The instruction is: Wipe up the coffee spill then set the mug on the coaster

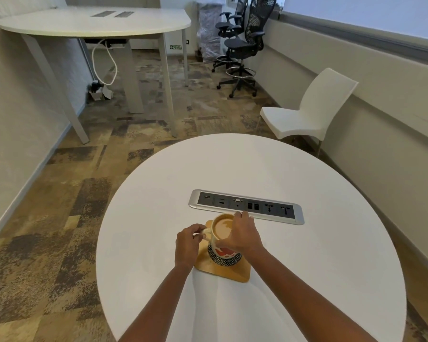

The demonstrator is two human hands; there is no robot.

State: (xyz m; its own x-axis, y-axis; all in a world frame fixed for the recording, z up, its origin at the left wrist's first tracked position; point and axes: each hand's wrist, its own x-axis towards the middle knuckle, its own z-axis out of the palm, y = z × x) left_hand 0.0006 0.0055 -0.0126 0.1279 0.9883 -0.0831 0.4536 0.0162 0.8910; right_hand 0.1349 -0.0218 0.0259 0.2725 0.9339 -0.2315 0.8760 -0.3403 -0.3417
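A cream mug (221, 230) with an orange and dark patterned body, full of milky coffee, stands on a square wooden coaster (235, 271) on the round white table (307, 267). My left hand (187, 245) pinches the mug's handle on its left side. My right hand (242, 234) wraps the mug's right side and rim from above. No coffee spill and no cloth show on the tabletop.
A silver and black power socket strip (246, 206) is set into the table just behind the mug. A white plastic chair (307, 112) stands beyond the table on the right, with dark office chairs (245, 43) and another white table (94, 21) further back.
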